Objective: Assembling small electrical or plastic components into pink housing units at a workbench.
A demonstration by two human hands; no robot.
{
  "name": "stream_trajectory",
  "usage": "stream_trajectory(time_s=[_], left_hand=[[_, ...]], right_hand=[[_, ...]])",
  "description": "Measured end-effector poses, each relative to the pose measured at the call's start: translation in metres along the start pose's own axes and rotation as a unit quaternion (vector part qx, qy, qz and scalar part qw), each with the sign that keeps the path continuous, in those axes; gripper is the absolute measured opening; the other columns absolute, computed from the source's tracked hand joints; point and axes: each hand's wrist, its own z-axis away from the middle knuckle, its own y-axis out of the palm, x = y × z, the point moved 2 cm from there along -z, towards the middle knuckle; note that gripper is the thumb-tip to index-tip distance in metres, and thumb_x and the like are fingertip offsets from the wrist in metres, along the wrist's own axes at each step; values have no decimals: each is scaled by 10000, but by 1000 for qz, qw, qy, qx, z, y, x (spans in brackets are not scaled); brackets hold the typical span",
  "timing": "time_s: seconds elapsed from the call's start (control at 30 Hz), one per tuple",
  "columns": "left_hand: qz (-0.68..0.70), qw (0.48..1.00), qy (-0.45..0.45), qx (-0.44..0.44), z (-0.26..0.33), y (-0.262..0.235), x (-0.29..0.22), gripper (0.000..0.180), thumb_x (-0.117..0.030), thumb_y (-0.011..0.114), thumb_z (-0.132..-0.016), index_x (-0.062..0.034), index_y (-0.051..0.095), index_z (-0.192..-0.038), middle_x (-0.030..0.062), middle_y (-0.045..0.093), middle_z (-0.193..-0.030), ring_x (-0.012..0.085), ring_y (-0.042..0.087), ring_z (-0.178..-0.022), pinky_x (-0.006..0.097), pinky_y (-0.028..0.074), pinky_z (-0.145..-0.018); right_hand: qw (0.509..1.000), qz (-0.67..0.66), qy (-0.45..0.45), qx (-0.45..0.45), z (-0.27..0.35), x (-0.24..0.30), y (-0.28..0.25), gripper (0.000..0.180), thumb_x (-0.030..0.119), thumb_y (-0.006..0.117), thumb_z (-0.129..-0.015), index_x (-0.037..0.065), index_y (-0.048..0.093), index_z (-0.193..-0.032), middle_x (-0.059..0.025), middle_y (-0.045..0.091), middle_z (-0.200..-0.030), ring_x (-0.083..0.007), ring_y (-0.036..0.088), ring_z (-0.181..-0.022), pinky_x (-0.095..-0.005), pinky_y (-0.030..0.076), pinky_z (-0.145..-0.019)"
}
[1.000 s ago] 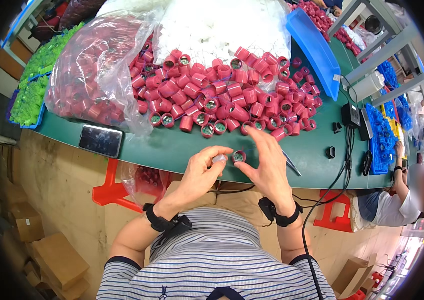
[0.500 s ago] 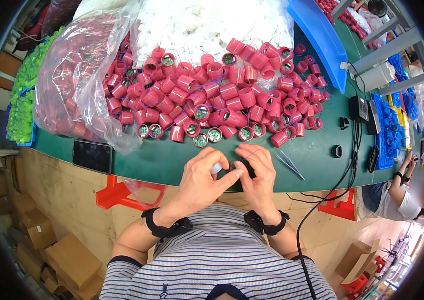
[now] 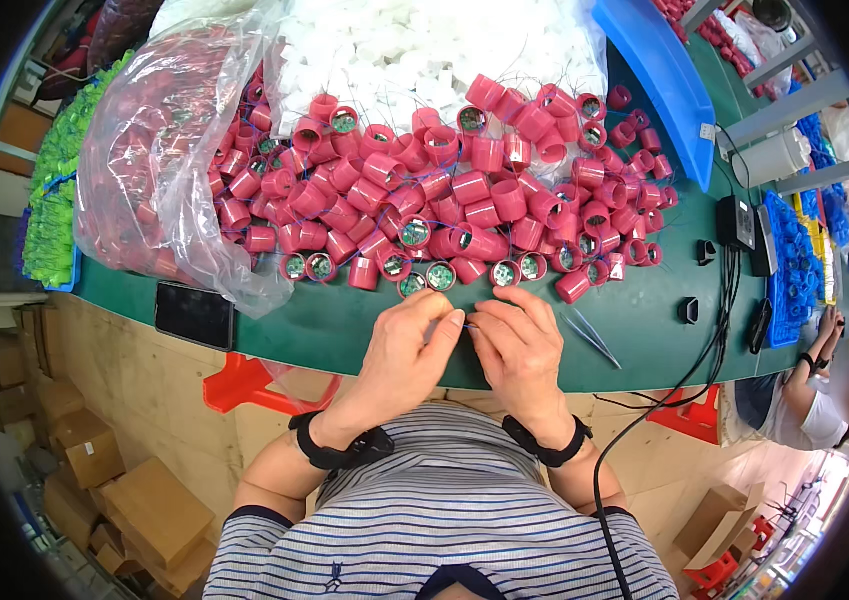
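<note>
My left hand (image 3: 407, 345) and my right hand (image 3: 522, 352) meet fingertip to fingertip just above the near edge of the green table. The left fingers are curled, thumb pressed in, and hide whatever they hold. Between the two hands a speck of thin blue wire (image 3: 471, 323) shows, pinched by my right thumb and fingers. Just beyond lies a heap of short dark-pink tubes (image 3: 485, 215); several have green circuit boards inside and thin wires trailing out. A pair of tweezers (image 3: 593, 337) rests to the right of my right hand.
A clear plastic bag of pink tubes (image 3: 135, 190) lies left, a black phone (image 3: 195, 315) before it. White pieces (image 3: 425, 60) pile at the back, beside a blue tray (image 3: 660, 90). Black cables (image 3: 715, 330) run down the right, where another person (image 3: 815, 405) sits.
My fingers have closed in, and the white piece and dark round part seen between them are now hidden. The whole view has shifted slightly.
</note>
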Motion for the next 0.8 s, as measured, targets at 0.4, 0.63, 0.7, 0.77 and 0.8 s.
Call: stream_trajectory(time_s=[0.4,0.63,0.7,0.77,0.8], left_hand=[[121,990,-78,12,13,1,8,163,-129,564,-975,23,585,-921,27,563,-844,74,518,-619,226,378,-509],[533,806,-231,111,15,-11,13,358,-195,497,-1000,29,519,-1279,119,616,-1059,180,632,-844,253,495,-548],[532,804,-243,107,14,-13,11,378,-206,503,-1003,25,512,-1302,121,615,-1079,184,638,-858,255,499,-559],[555,785,-253,111,14,-16,10,390,-208,504,-1011,6,500,-1337,115,616,-1128,186,648,-896,247,504,-575],[554,785,-253,112,15,-17,13,390,-208,504,-1011,6,500,-1337,115,616,-1128,186,648,-896,247,504,-575]], right_hand=[[976,-197,96,-19,-4,10,4,166,-70,750,-725,4,692,-861,-110,656,-838,-225,636,-755,-301,499,-544],[948,-245,201,-41,0,12,0,132,-70,705,-783,11,647,-870,-90,628,-778,-171,622,-701,-255,492,-503],[950,-247,184,-42,0,14,0,128,-70,703,-784,7,645,-867,-91,628,-780,-172,618,-696,-256,489,-501],[953,-250,168,-43,0,15,0,123,-70,701,-785,4,642,-864,-92,627,-782,-174,615,-692,-257,487,-498],[953,-248,171,-39,0,15,-1,120,-66,701,-786,1,642,-865,-93,630,-779,-182,613,-691,-267,485,-502]])
